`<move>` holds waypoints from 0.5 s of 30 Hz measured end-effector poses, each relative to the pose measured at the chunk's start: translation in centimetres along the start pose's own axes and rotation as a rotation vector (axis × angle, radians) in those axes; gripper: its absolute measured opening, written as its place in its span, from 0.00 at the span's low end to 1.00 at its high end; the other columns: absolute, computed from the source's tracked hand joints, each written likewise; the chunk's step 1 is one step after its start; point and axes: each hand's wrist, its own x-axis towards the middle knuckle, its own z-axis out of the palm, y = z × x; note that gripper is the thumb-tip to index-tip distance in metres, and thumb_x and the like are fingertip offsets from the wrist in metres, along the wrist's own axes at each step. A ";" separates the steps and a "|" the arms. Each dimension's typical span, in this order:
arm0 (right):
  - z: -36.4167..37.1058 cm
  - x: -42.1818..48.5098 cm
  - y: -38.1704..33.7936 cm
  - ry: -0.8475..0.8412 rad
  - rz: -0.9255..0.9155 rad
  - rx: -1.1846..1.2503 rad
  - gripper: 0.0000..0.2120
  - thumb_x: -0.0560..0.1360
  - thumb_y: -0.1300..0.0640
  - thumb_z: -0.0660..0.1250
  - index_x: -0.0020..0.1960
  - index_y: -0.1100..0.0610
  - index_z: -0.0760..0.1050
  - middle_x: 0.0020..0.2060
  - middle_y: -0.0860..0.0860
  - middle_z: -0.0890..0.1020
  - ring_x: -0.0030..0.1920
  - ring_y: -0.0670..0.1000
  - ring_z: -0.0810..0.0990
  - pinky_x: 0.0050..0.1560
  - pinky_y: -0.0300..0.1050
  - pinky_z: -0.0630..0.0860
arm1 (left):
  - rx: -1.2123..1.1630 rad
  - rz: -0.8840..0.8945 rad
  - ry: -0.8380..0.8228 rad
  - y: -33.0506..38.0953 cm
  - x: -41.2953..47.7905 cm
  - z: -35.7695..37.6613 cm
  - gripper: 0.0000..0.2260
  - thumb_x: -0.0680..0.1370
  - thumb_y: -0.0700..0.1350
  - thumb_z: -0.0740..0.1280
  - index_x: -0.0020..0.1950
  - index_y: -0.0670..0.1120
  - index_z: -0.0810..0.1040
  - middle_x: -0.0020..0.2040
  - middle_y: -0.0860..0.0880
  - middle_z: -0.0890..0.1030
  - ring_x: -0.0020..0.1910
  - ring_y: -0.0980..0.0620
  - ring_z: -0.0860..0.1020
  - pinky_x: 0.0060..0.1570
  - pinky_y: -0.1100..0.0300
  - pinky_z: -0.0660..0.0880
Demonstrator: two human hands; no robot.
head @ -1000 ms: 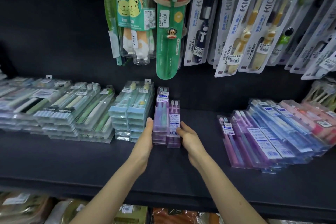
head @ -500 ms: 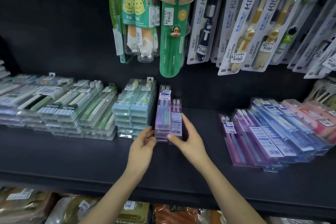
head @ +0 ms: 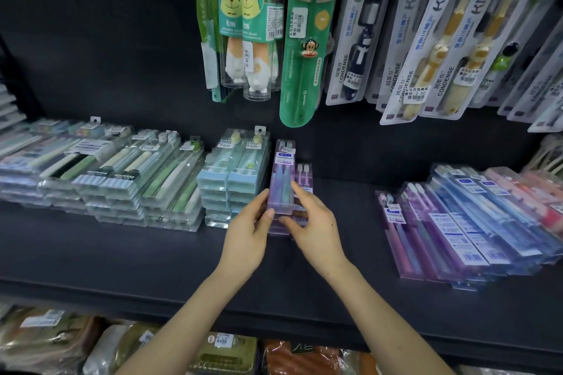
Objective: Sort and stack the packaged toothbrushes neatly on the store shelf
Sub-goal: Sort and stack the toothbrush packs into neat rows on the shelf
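A tall purple toothbrush pack (head: 282, 173) tops a small stack in the middle of the dark shelf (head: 152, 256). My left hand (head: 248, 233) grips its near left corner, and my right hand (head: 313, 225) grips its near right side, thumb under the front end. Behind my right hand lies a shorter purple pack (head: 303, 175), partly hidden. To the left stand light-blue packs (head: 234, 179) in a neat pile. A slanted row of purple, blue and pink packs (head: 475, 222) lies at the right.
Clear green and white packs (head: 100, 179) are piled along the shelf's left. Kids' toothbrushes (head: 307, 36) hang from hooks above the shelf. Bagged goods (head: 213, 353) sit on the lower shelf. Bare shelf surface lies between the middle stack and the right row.
Both hands have closed in on the top purple pack's near end. My right hand has moved left from the shorter pack onto it, and my left hand now grips its corner.
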 end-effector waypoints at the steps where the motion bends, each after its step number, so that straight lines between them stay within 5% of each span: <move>1: 0.1 0.0 0.0 0.001 0.005 0.005 0.31 0.74 0.64 0.71 0.74 0.52 0.65 0.62 0.47 0.74 0.60 0.46 0.76 0.58 0.38 0.76 | -0.006 -0.006 -0.002 0.1 0.1 0.0 0.18 0.81 0.41 0.61 0.72 0.48 0.68 0.57 0.64 0.75 0.51 0.77 0.72 0.48 0.81 0.66; 6: 0.4 0.4 0.0 0.036 0.020 0.009 0.30 0.74 0.62 0.71 0.73 0.52 0.65 0.60 0.45 0.73 0.56 0.44 0.75 0.49 0.25 0.71 | -0.014 0.002 -0.010 0.2 0.5 0.1 0.18 0.82 0.41 0.60 0.72 0.47 0.68 0.63 0.54 0.77 0.61 0.60 0.75 0.58 0.70 0.69; 11: -0.1 -0.5 0.6 -0.006 0.004 -0.062 0.35 0.73 0.60 0.72 0.75 0.48 0.61 0.68 0.46 0.71 0.65 0.46 0.72 0.65 0.43 0.72 | -0.047 -0.033 -0.028 -1.2 -0.3 -0.1 0.20 0.81 0.37 0.60 0.73 0.45 0.67 0.66 0.54 0.74 0.63 0.60 0.72 0.56 0.78 0.66; 15: -0.2 -1.3 1.8 0.011 -0.059 -0.394 0.40 0.70 0.50 0.75 0.76 0.52 0.60 0.68 0.49 0.73 0.68 0.50 0.69 0.66 0.42 0.65 | -0.052 -0.098 -0.054 -3.5 -1.7 0.2 0.21 0.80 0.34 0.61 0.73 0.43 0.66 0.67 0.49 0.74 0.63 0.57 0.73 0.55 0.79 0.66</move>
